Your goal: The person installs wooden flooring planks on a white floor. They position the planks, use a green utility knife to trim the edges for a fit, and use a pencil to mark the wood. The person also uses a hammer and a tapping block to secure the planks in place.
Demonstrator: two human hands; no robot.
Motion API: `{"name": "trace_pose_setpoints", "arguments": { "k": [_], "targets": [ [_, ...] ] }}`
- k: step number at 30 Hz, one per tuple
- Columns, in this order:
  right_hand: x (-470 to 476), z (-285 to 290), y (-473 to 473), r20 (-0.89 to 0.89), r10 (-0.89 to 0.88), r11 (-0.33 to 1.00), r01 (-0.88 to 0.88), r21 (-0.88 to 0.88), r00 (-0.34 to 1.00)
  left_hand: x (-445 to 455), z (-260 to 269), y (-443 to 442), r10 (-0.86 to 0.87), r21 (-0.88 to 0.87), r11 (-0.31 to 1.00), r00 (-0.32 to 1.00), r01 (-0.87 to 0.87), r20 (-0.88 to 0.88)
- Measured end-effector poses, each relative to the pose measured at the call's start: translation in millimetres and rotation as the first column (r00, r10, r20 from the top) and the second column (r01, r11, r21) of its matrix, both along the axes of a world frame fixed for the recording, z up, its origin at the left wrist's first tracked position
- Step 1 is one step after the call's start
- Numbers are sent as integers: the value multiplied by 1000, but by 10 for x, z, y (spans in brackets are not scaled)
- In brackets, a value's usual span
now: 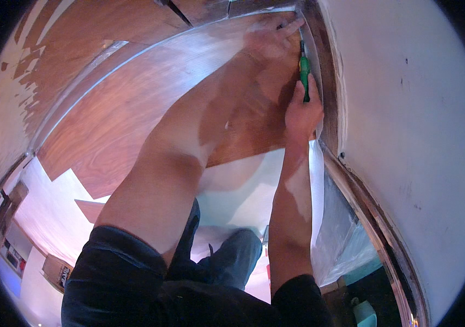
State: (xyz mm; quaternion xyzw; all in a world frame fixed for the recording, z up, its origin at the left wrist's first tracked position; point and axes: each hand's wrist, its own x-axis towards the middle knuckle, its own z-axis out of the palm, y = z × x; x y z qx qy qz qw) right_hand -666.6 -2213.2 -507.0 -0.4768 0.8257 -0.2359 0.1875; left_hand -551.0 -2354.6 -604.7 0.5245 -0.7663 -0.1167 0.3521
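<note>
Reaching far forward, my left hand (273, 39) is blurred over the top right corner of the wood-grain flooring planks (134, 110). One finger extends to the pale edge by the door frame; whether the hand holds anything is unclear. My right hand (304, 112) grips the lower part of a slim green-handled tool (304, 71). The tool lies along the right edge of the planks, its thin dark metal end pointing away from me towards the left hand. Its exact kind cannot be told.
A worn wooden door frame (330, 77) and pale wall (404, 102) bound the right side. Pale underlay (240, 184) and my bent knee (240, 249) lie below the planks. Plastic sheeting (338, 229) hangs at lower right. A loose plank piece (89, 208) and cardboard box (54, 272) are at left.
</note>
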Motion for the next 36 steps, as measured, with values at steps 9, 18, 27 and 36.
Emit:
{"name": "trace_pose_setpoints", "arguments": {
  "k": [9,18,27,36],
  "targets": [
    [-381,-106,890,33,-31,996,33,-86,999,-38,58,92,37,57,998,998,-34,-53],
    [-451,26,1476,20,-91,995,91,-43,996,123,297,47,-131,48,990,989,134,-65],
    [-665,-83,1924,18,-84,994,85,-67,996,135,293,71,-150,78,985,986,156,-76],
    [-651,23,2256,48,-186,982,184,42,981,112,284,68,-111,-34,993,993,109,-38]
  ]
}}
